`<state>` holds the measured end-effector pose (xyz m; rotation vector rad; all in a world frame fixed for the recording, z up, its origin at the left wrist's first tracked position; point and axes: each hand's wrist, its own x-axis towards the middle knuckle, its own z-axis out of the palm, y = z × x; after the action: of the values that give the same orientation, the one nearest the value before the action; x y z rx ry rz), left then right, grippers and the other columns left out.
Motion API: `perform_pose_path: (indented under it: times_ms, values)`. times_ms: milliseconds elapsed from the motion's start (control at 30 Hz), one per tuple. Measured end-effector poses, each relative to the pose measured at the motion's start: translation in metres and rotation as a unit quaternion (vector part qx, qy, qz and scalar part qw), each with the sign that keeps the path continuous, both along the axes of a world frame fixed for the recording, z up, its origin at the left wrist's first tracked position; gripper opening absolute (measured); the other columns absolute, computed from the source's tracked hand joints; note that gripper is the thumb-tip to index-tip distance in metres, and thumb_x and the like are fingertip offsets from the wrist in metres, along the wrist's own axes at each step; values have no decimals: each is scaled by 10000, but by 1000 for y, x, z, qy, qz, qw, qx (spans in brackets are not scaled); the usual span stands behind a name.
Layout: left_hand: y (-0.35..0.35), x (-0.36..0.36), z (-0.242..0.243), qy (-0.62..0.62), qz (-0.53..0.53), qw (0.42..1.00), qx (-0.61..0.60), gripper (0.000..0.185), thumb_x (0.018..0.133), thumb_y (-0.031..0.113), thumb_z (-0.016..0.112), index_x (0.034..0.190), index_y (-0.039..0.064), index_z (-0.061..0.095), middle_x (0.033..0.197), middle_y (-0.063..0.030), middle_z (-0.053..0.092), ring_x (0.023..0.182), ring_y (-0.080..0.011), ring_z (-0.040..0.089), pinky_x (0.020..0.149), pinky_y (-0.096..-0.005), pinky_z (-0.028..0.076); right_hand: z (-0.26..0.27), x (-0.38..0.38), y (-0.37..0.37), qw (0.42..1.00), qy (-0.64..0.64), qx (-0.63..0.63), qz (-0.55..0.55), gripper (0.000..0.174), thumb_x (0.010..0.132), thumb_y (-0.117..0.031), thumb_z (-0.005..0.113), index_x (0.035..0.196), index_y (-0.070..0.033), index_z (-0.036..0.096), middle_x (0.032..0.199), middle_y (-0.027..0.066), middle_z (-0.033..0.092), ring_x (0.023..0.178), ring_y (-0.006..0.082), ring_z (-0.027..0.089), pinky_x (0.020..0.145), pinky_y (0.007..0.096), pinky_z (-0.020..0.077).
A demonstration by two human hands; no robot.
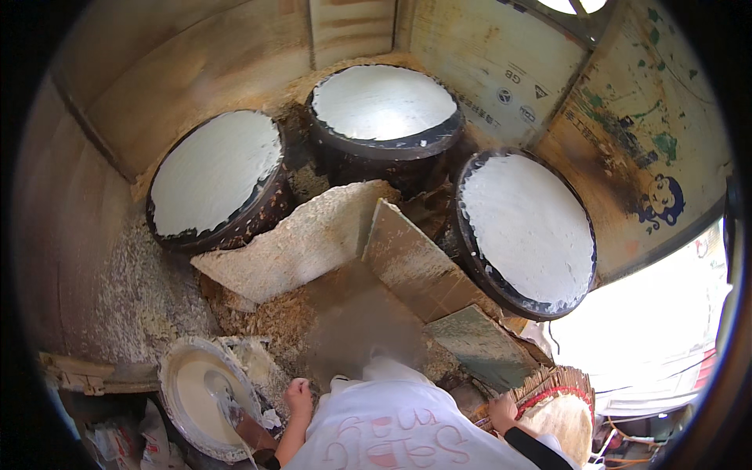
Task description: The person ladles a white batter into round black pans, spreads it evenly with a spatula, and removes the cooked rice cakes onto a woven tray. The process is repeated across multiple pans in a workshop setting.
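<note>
My left hand point(298, 397) is curled at the lower middle, with nothing visible in it. Just left of it stands a crusted bucket point(169, 405) of off-white batter point(197, 405). A ladle point(220, 385) with a brown handle point(252, 430) rests in the batter. My right hand point(503, 412) is closed at the edge of a pale item with a stick fringe and red band point(557, 411), partly hidden by my arm. Three round black griddles lie ahead: left point(194, 242), back point(382, 150) and right point(487, 282). A ragged-edged white layer covers each top.
Crusted boards stand between the griddles and me: a pale one point(299, 241), a brown one point(411, 258) and a greenish one point(484, 346). Stained panels point(499, 70) enclose the back. Plastic bags point(155, 435) lie below the bucket. Bright light enters at the right.
</note>
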<state>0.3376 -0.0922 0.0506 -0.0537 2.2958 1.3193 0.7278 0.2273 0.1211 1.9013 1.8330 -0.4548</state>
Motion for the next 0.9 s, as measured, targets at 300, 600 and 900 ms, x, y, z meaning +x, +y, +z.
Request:
perform_pose_path:
  times_ms: [300, 600, 900]
  values:
    - [75, -27, 3, -22, -144, 989, -24, 221, 834, 186, 596, 672, 37, 611, 501, -34, 534, 413, -119, 479, 416, -309, 391, 6, -1, -40, 977, 84, 81, -178, 647, 815, -299, 629, 1275, 30, 314, 1203, 251, 422, 1070, 401, 497, 879, 440, 440]
    - [44, -108, -33, -88, -68, 994, -23, 198, 802, 59, 495, 637, 19, 599, 485, -54, 523, 416, -144, 495, 403, -287, 391, -11, -34, -40, 934, 17, 71, -350, 723, 763, -103, 640, 1355, 19, 243, 1286, 219, 363, 1175, 368, 405, 987, 383, 362]
    - [-11, -220, -52, -137, -14, 980, -146, 159, 805, 11, 557, 651, -16, 589, 550, -86, 552, 456, -167, 512, 432, -320, 419, -50, -55, -23, 865, 72, 246, -432, 526, 804, -62, 518, 1307, 2, 381, 1159, 143, 485, 991, 252, 483, 873, 323, 397]
